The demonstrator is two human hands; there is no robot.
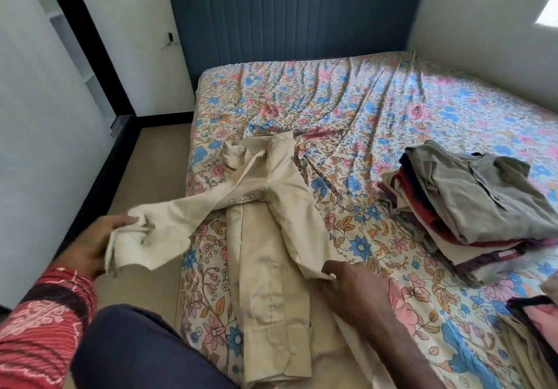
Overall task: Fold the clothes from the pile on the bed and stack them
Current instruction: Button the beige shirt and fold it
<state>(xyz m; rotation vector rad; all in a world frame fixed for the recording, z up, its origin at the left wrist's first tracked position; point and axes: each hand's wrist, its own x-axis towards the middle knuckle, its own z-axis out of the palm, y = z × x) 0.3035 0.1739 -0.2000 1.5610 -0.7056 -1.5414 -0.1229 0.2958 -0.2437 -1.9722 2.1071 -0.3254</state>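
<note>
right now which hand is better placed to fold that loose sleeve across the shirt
Left. The left hand already grips the cuff of the beige shirt, stretched out past the bed's edge. The right hand pinches the opposite side, anchoring it.

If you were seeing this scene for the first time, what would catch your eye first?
The beige shirt lying half folded at the near edge of the floral bed, its sleeve stretched out past the bed's left side in the grip of the left hand, while the right hand pinches its right edge. Next, the stack of folded clothes on the right, a grey-brown garment on top.
</note>
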